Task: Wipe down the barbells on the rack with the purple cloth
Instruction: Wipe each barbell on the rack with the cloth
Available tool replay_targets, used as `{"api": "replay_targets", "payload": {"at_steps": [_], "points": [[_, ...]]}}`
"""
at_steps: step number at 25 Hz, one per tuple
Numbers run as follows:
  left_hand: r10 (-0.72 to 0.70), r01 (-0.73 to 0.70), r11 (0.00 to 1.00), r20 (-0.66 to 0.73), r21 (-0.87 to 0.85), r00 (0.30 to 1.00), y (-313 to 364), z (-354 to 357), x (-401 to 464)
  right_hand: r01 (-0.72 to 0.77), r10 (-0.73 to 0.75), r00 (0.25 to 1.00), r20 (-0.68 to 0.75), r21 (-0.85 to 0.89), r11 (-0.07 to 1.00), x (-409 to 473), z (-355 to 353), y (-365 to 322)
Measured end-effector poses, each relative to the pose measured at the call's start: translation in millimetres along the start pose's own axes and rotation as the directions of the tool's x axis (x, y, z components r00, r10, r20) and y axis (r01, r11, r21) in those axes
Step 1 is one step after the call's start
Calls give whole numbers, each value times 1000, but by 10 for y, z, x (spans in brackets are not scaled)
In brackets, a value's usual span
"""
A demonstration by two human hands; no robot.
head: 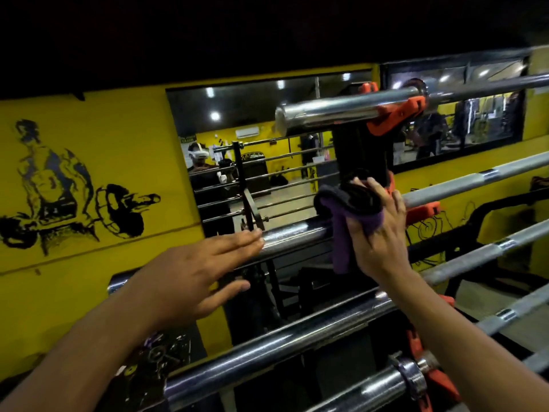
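**Barbell rack, sleeve ends: cloth on the second bar from the top**

- Wall mural (74, 188), far left: black lifter figure on yellow paint. Not involved.
- Left hand (193, 272): released, fingers straight, fingertips touching the chrome sleeve of the second barbell (285, 236). It grasps nothing.
- Mirror (252, 150), behind the rack: reflects the bars and the person.
- Top barbell (341, 110): chrome sleeve end jutting left, just above the working area.
- Purple cloth (350, 215): bunched over the second barbell beside the rack upright (359, 156), one tail hanging below the bar.
- Right hand (377, 233): grasping the cloth, pressing it round the sleeve.
- Orange bar holders (398, 114): on the upright, at each level.
- Lower barbells (297, 334): two more near the camera; shafts run off right.

Risks, as judged: the hanging tail could snag on an orange holder or the upright as the wipe travels; the sleeve may spin under the cloth, so the wipe skates without cleaning; the top sleeve end sits close enough overhead to knock a knuckle. The upright blocks a continuous stroke from sleeve to shaft.
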State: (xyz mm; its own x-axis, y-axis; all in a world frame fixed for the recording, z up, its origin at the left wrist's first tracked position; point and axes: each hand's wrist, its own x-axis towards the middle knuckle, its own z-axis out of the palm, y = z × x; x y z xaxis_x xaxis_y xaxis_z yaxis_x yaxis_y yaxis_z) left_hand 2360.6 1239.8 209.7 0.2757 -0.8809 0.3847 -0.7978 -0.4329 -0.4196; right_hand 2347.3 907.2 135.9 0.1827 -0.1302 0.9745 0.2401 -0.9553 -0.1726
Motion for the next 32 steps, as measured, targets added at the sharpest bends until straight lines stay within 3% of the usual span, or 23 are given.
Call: {"api": "replay_targets", "payload": {"at_steps": [2,5,7,8,11,14,18,20,22,24,25,26,28,30,32], "points": [[38,-38,999,10,-18,999,-133,55,-100,-74,77,996,38,-71,995,173,0,-59],[12,-10,998,46,-62,999,-266,82,-100,-249,319,899,301,-250,936,539,-40,-242],[2,2,997,47,-83,999,-269,126,-108,-386,404,851,337,-122,914,645,-141,-300],[11,-7,996,45,-90,999,-256,151,-106,-431,432,860,270,-67,900,620,-225,-294],[61,-52,995,100,-85,993,-319,80,-116,-413,417,909,-13,-167,895,415,-378,-381],[66,-42,991,195,-125,979,-480,-11,-174,-272,318,934,161,-253,928,298,-96,-497],[85,-52,980,168,-191,982,-521,23,-200,-96,234,905,355,-365,926,487,-33,-455],[67,-33,980,170,-197,983,-508,15,-193,-181,395,790,469,-436,881,767,-69,-467],[60,-29,981,160,-192,985,-514,4,-185,-240,548,589,594,-519,820,1067,20,-628],[64,-31,979,164,-201,984,-530,4,-176,-151,500,523,690,-503,851,1180,180,-845],[66,-28,977,174,-214,983,-528,2,-171,-104,435,563,703,-462,881,1104,223,-955],[73,-33,974,173,-224,982,-534,5,-169,-67,334,665,669,-391,918,914,235,-1027],[84,-45,972,163,-230,983,-562,5,-156,-19,81,901,426,-148,989,391,154,-1070],[77,-33,969,173,-244,982,-581,0,-155,69,-53,961,273,-50,996,-7,28,-813],[71,-26,970,178,-242,982,-557,-4,-170,68,-21,963,268,-166,984,-5,-94,-494]]}}
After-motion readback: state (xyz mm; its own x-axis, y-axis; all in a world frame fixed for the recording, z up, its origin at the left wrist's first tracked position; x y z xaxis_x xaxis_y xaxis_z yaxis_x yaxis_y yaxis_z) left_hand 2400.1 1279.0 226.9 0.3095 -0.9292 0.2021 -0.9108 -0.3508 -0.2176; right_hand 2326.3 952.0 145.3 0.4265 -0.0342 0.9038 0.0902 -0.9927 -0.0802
